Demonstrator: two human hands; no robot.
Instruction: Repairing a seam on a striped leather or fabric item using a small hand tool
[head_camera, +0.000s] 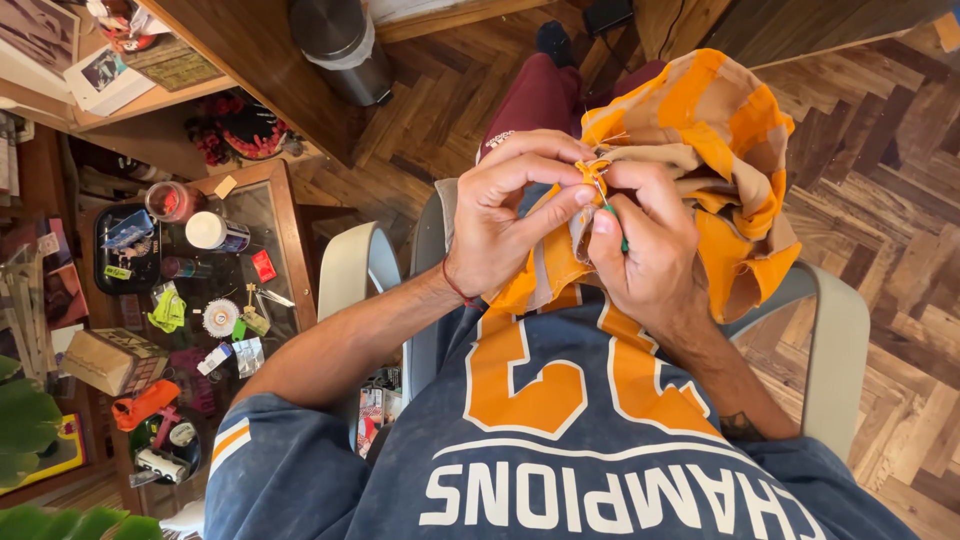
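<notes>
The orange and tan checked cloth (720, 150) is bunched in the person's lap, most of it piled beyond and to the right of the right hand (650, 250), with a fold hanging down under both hands. One edge of it is gathered between the two hands, where a short orange thread (590, 172) stands up. The left hand (510, 215) is closed on that edge, thumb and forefinger pinching the fabric just left of the thread. The right hand sits touching it, fingers curled tight around a thin tool with a green handle (620, 235), whose metal tip points up into the pinched edge; whether it is a needle or a seam ripper cannot be told. A red cord (455, 290) circles the left wrist.

Below the hands lies the person's blue shirt with orange numerals (560, 400). To either side of the forearms run the pale arms of a chair (840, 340). Beyond the cloth stretches a maroon trouser leg (540, 95) over herringbone wood floor (880, 180). Well to the left of the left hand stands a glass-topped side table (285, 240) crowded with small items: a white-lidded jar (215, 232), a red-lidded jar (168, 200), a round pincushion-like disc (220, 317) and a yellow-green clip (168, 310). A grey metal bin (345, 45) stands farther off.
</notes>
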